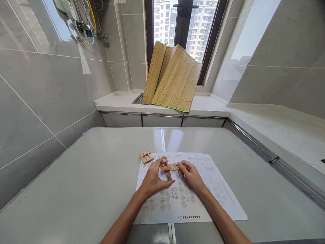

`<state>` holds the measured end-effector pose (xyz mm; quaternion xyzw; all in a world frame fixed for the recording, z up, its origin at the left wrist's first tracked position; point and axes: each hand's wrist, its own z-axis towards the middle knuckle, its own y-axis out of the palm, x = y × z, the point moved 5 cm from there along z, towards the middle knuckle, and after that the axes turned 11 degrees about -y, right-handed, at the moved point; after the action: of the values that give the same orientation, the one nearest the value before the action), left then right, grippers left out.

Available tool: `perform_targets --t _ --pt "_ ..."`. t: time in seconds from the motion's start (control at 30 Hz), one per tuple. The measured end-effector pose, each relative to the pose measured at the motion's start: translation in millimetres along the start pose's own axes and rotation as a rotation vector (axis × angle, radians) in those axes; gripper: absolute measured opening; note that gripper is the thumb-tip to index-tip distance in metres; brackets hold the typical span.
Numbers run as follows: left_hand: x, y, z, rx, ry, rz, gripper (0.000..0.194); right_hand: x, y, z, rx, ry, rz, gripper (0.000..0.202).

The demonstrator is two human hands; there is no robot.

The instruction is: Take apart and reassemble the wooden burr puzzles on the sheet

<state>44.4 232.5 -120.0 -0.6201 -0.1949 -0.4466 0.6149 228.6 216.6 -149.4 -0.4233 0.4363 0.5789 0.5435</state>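
Observation:
My left hand (pixel 154 177) is closed around a long thin wooden puzzle piece (pixel 169 175), thumb at its near end and fingers at the far end. Other wooden pieces cross it in the middle. My right hand (pixel 190 173) pinches a flat, notched wooden puzzle piece (pixel 175 166), which meets the crossed pieces from the right; whether they interlock is too small to tell. Both hands are above a white instruction sheet (pixel 203 203) printed with small diagrams. Just beyond my left hand, a cluster of notched wooden blocks (pixel 146 157) rests at the sheet's far left corner.
The sheet lies on a pale grey glossy table (pixel 83 189) with a seam down its middle. Past its far edge, a folded bamboo mat (pixel 180 79) leans on a white ledge (pixel 119 101) before the window. Tiled walls (pixel 63 84) stand on both sides.

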Motion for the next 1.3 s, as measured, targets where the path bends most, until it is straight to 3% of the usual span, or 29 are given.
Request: perform_targets --t 0.17,0.33,0.5,0.73,1.0,1.17,1.3 --pt "-1 -2.0 1 -0.007 -0.017 -0.007 0.089 0 0 0 0.0 0.006 0.022 0.046" --pt "3 -1.9 -1 -0.088 -0.021 -0.08 0.095 6 -2 0 0.018 0.048 0.096 0.045" --pt "15 -1.8 0 -0.13 0.041 -0.151 0.054 10 -7 1 0.055 0.081 0.146 0.045" --pt "11 7.1 2 -0.134 0.016 -0.291 0.026 13 -8 2 0.129 0.07 0.189 0.043" --pt "9 4.5 4 -0.129 -0.013 -0.344 0.022 16 -23 3 0.334 0.104 0.258 0.039" --pt "-16 -11.9 13 0.055 -0.135 -0.071 0.028 16 -31 2 0.409 0.099 0.291 0.037" --pt "-26 -14.7 13 0.068 -0.075 0.172 0.032 16 -31 2 0.397 0.104 0.284 0.037"
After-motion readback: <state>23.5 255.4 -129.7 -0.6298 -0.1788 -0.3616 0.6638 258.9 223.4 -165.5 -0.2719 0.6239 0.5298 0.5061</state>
